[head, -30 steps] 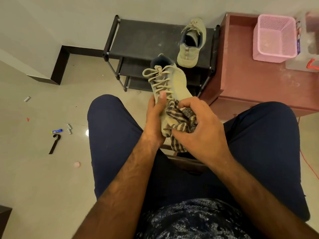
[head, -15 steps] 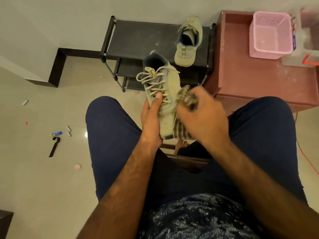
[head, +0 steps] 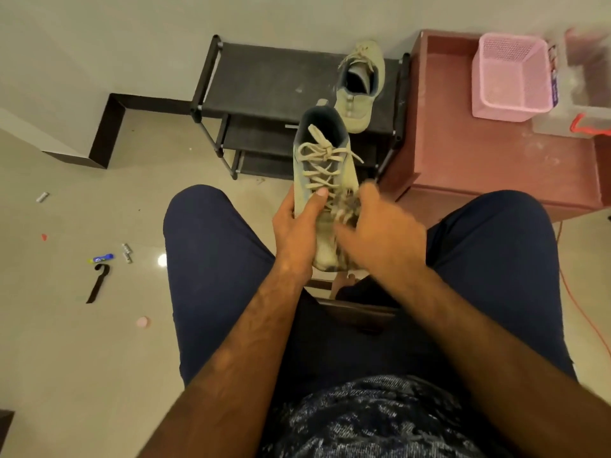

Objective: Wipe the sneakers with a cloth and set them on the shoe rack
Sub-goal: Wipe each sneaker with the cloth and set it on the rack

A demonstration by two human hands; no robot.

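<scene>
Left hand point(head: 297, 233) still gripping sneaker point(head: 322, 180); right hand point(head: 380, 236), clutching cloth point(head: 347, 206), now rubbing higher, toward laces: wiping ongoing.

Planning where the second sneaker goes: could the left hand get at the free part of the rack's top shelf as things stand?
Probably yes: the top shelf lies bare left of the parked sneaker, nothing blocking it, though the left hand is busy gripping the held sneaker.

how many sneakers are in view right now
2. One beige lace-up sneaker is held in the left hand over the lap, with the right hand rubbing a striped cloth on it. The other beige sneaker sits on the black shoe rack's top shelf.
</scene>
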